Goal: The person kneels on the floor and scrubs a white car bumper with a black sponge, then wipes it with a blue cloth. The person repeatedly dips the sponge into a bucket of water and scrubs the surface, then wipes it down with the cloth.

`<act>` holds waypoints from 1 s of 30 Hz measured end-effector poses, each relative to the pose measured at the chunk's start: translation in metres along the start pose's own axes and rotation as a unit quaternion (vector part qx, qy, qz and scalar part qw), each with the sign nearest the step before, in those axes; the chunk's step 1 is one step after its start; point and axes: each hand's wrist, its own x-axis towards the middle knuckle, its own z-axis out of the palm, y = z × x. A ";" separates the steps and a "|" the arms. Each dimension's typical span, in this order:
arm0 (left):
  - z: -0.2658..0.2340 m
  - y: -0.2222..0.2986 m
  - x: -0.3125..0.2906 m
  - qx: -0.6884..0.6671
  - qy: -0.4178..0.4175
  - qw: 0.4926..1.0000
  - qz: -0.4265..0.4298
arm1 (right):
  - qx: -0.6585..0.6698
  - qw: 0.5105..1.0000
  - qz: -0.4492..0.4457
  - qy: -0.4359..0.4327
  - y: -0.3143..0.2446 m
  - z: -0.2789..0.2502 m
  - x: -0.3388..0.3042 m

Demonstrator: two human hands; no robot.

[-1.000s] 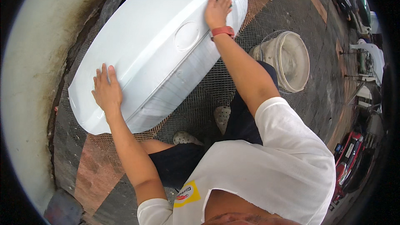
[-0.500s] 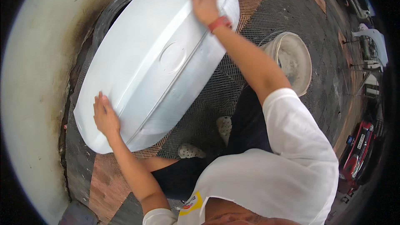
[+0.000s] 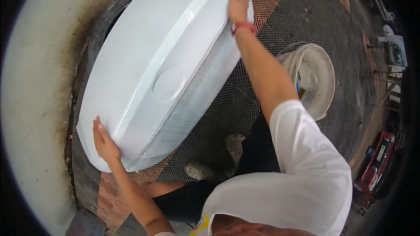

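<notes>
A large white car body panel (image 3: 144, 57), with a raised crease and a round recess, lies at a slant in front of me. My left hand (image 3: 106, 142) rests on its near left end, fingers stretched out and thumb close beside them. Towards the far right edge of the panel, my right hand (image 3: 238, 6) lies flat with its fingers extended, a red band (image 3: 244, 28) on its wrist. Neither hand is closed around anything. Greyish wet-looking streaks (image 3: 183, 113) show on the panel's lower face, nearest my feet.
A black tyre (image 3: 99, 35) sits partly beneath the panel, beside a stained pale wall (image 3: 39, 83). To the right stands a whitish bucket (image 3: 328, 67) with something blue and yellowish inside. Ribbed floor tiles (image 3: 302, 22) surround my perforated shoes (image 3: 199, 170). A red vehicle (image 3: 378, 161) is at far right.
My right hand has slid across the panel towards its right edge. My left hand stays at the near end, its fingers now closer together. The whole view has shifted slightly.
</notes>
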 end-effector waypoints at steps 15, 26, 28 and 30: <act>0.000 0.003 0.000 -0.015 -0.010 1.000 -0.004 | -0.099 0.963 0.249 -0.022 0.060 0.018 -0.249; 0.002 -0.010 0.002 -0.013 -0.019 1.000 0.015 | -0.040 0.997 -0.010 0.070 0.093 -0.001 -0.083; 0.002 -0.006 0.001 -0.011 -0.014 1.000 0.018 | 0.017 0.997 -0.037 0.067 0.074 0.019 -0.133; 0.001 -0.004 0.000 -0.008 -0.016 1.000 0.012 | 0.047 0.998 -0.046 0.014 0.041 0.024 -0.211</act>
